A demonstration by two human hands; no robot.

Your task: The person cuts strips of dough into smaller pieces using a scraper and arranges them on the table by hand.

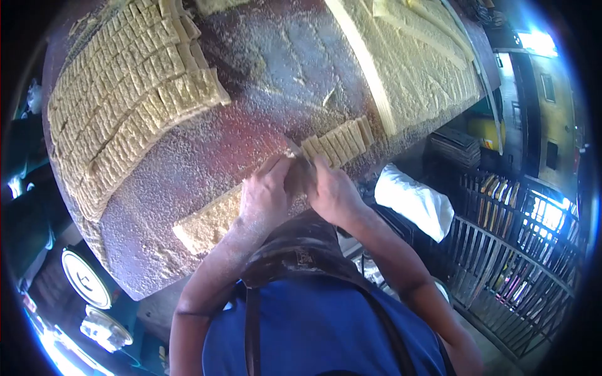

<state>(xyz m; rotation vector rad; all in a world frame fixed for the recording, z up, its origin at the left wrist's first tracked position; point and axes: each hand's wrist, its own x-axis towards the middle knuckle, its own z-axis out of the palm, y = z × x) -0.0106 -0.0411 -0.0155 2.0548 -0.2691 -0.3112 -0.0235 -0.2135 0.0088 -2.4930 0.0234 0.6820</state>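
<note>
A pale, crumb-coated strip of soft, dough-like material (213, 220) lies along the near edge of the table. My left hand (266, 193) presses on its right end, fingers bent together over it. Beside it, my right hand (337, 193) is closed around a knife (302, 164); only part of the dull grey blade shows, and the handle is hidden in the hand. Just beyond the right hand stands a short row of narrow cut pieces (338, 143), side by side and touching. Both hands are close together, nearly meeting at the blade.
Many cut pieces in tight rows (135, 81) cover the table's left side. To the right, a long pale bar (367, 62) borders a crumb-covered slab (426, 69). Loose crumbs dust the reddish tabletop (244, 128). A white sack (414, 202) and metal railings (495, 257) stand right, beyond the table.
</note>
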